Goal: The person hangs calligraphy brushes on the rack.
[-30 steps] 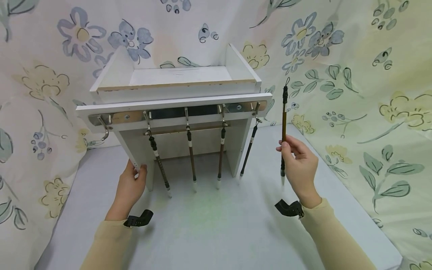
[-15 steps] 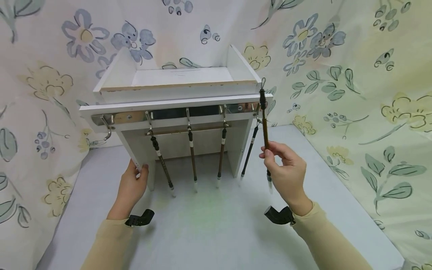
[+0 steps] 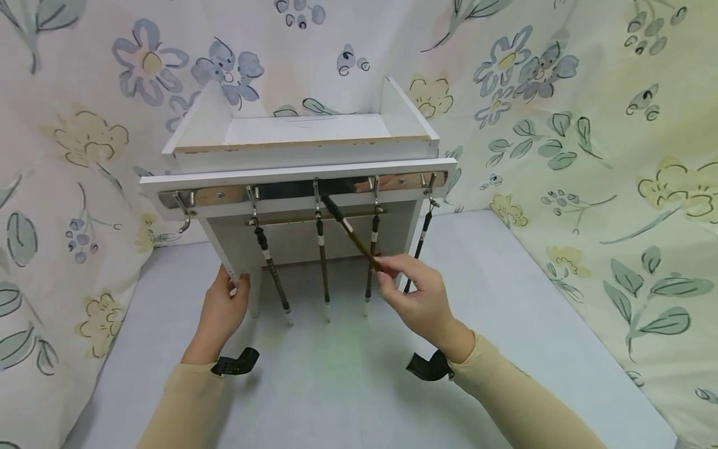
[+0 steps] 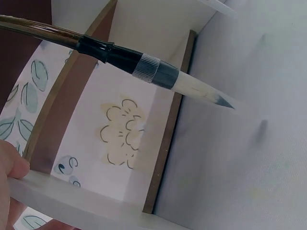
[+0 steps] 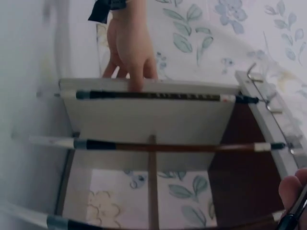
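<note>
Matt white painted board on the rack (image 3: 303,146), raw wood showing along its front edge. Shiny metal hook rail (image 3: 224,194) above the fingers (image 3: 387,265). Glossy dark lacquered brush (image 3: 350,232) between them, pale soft bristles. Smooth matt grey bench (image 3: 348,380) beneath. Printed floral cloth (image 3: 589,156) behind, softly creased.

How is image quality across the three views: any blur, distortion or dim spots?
Head view: evenly lit, sharp, soft shadows under the rack, with wide-angle bending at the edges. Left wrist view: bright, the brush tip crisp, the left hand only a sliver at the edge. Right wrist view: dimmer and hazy, brushes near the bottom smeared, the right hand blurred at the corner.
</note>
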A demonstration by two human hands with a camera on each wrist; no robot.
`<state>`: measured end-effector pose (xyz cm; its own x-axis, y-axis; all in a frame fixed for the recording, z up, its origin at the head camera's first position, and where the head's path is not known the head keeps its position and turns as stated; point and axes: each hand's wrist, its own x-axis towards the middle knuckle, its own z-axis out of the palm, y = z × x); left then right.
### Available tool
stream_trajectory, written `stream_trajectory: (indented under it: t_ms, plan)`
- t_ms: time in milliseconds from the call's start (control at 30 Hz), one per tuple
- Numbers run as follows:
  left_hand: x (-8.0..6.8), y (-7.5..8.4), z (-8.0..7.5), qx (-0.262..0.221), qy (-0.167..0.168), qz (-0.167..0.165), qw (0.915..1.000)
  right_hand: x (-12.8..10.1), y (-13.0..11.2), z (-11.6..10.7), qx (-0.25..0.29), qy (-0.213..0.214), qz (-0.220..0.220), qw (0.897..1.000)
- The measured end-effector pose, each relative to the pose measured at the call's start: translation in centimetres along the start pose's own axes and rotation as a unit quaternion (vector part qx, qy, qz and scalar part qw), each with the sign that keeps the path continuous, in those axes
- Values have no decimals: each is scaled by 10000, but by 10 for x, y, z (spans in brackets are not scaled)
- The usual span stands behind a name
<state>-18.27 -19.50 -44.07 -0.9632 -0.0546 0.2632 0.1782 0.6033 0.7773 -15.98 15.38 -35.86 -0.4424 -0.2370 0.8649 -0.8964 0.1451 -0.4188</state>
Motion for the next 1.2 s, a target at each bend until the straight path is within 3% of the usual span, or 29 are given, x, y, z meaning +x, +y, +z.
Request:
stream_trajectory:
  t_ms: [367,867,1200]
  plan:
    - [-2,2,-2,56,-41,-85,9999,1,0,38,244,-984,346,9942]
    - [1,0,-3,43,-99,-192,9998,9,-3,77,307,-1756,480,9828]
    - [2,-1,-3,112,-83,-173,9998,20,-8,98,350,-2141,821,9727]
